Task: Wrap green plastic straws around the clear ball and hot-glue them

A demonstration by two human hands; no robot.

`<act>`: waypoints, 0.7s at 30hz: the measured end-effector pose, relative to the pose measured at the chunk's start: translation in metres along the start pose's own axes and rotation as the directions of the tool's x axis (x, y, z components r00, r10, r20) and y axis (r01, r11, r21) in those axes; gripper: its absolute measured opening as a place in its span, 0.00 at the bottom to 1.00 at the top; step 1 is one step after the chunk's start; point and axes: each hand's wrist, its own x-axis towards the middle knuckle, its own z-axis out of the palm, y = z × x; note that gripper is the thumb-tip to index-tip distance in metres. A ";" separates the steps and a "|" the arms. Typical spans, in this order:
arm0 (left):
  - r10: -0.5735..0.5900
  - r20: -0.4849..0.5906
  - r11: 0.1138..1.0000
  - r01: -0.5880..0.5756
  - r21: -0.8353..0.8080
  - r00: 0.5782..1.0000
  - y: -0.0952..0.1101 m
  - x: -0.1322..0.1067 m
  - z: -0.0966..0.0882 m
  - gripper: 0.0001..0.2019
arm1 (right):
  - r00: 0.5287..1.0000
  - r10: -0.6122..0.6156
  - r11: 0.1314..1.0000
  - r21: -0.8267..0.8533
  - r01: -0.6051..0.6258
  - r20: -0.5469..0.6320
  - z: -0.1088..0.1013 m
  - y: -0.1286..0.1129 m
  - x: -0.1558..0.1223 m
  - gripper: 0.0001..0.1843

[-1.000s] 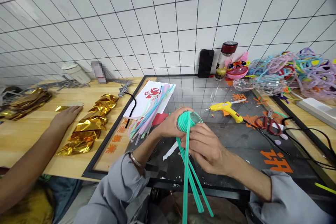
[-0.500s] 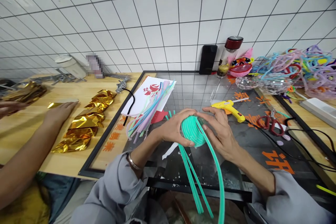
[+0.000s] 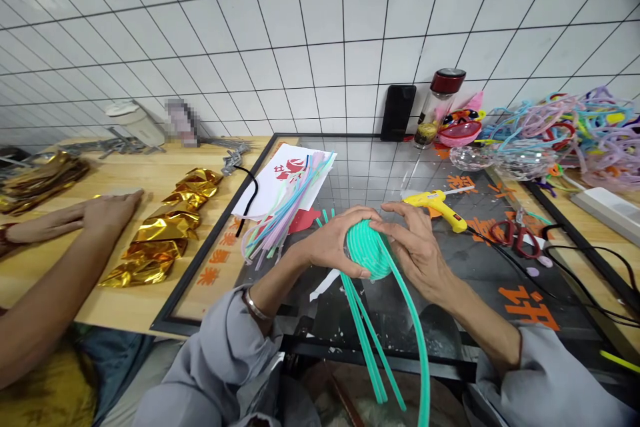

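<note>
My left hand (image 3: 334, 240) cups a round clear ball wound with mint-green tubing (image 3: 367, 250), fingers wrapped round its left side. My right hand (image 3: 415, 247) presses the green tubing against the ball's right side, thumb and forefinger pinched on a strand at the top. Loose green tube ends (image 3: 370, 347) hang down from the ball past the table's front edge, and one long strand curves down at the right. Both hands hover over the black glass-topped work board (image 3: 470, 280).
A yellow glue gun (image 3: 436, 205) and red scissors (image 3: 515, 237) lie to the right, cables beyond. Pastel tubes on white paper (image 3: 287, 197) lie to the left. Gold foil pieces (image 3: 165, 233) sit on the wooden table, where another person's hands (image 3: 107, 210) rest. Tangled coloured tubes (image 3: 580, 130) pile at back right.
My right hand moved from the ball's front to its right side, carrying a green strand over it. The co-worker's second hand came in flat on the wooden table.
</note>
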 end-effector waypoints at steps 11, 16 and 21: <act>-0.023 0.025 0.998 0.025 -0.063 0.999 -0.002 -0.001 -0.003 0.40 | 0.999 -0.037 0.998 0.057 0.038 -0.020 0.000 0.001 -0.003 0.19; -0.037 0.028 0.997 0.039 -0.065 0.999 -0.002 -0.002 -0.004 0.42 | 0.998 0.058 0.986 0.153 -0.060 0.014 -0.001 -0.001 -0.001 0.20; -0.055 0.044 0.997 0.058 -0.058 0.998 0.001 -0.002 -0.005 0.41 | 0.960 0.187 0.966 0.218 -0.142 -0.207 -0.008 0.007 0.003 0.15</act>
